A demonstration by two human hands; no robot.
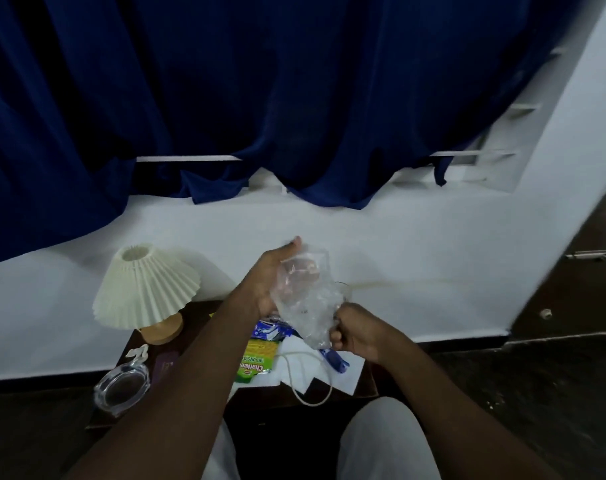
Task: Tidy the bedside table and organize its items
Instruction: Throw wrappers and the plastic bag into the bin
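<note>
Above the dark wooden bedside table (364, 382), both hands hold a crumpled clear plastic bag (310, 299). My left hand (272, 277) grips its upper part with the thumb raised. My right hand (352, 329) is closed on the bag's lower right edge. On the table below lie a green and yellow snack packet (256, 362), a blue wrapper (270, 330), a blue pen-like thing (334, 360), white paper (294, 370) and a cream cord loop (312, 386). My left forearm hides the table's middle.
A cream pleated lamp (145, 289) on a wooden base stands at the table's back left. A glass ashtray (121, 388) sits at the front left, beside a small white figure (139, 353) and a purple item (164, 368). Blue curtains (260, 98) and a white wall are behind.
</note>
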